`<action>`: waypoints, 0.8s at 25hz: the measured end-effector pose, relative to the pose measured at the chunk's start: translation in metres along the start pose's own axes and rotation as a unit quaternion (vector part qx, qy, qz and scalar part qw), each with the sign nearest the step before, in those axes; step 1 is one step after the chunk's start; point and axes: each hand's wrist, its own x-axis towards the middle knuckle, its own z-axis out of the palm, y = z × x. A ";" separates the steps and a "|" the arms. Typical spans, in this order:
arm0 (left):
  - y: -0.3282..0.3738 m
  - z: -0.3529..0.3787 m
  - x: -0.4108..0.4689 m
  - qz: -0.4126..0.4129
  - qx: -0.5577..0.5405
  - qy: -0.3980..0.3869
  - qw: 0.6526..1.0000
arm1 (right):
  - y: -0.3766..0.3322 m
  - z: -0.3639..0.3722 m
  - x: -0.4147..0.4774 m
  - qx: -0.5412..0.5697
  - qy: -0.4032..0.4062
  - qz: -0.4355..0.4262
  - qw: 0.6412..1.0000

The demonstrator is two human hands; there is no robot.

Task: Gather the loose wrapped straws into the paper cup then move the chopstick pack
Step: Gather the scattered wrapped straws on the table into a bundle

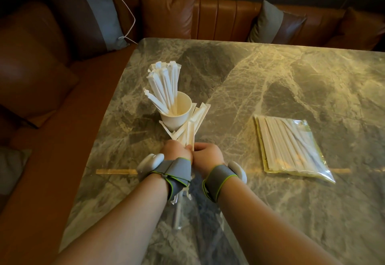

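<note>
Right by the paper cup [177, 111], our hands, left [176, 151] and right [206, 154], squeeze the straw bundle [188, 133]; we'd square its ends first.

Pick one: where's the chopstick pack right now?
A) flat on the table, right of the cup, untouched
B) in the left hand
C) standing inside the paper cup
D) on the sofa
A: the chopstick pack lies flat on the table to the right of the paper cup, while the left hand and right hand both grip a bundle of wrapped straws.
</note>
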 end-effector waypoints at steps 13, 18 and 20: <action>0.001 0.009 -0.022 -0.009 -0.203 -0.091 0.975 | 0.003 -0.024 -0.025 0.177 -0.078 -0.004 0.981; 0.002 0.018 -0.028 0.018 -0.215 -0.110 0.970 | 0.010 -0.041 -0.017 0.046 -0.028 -0.001 0.999; 0.001 0.017 -0.025 0.040 -0.191 -0.116 0.974 | 0.008 -0.045 -0.009 0.039 -0.018 0.007 0.999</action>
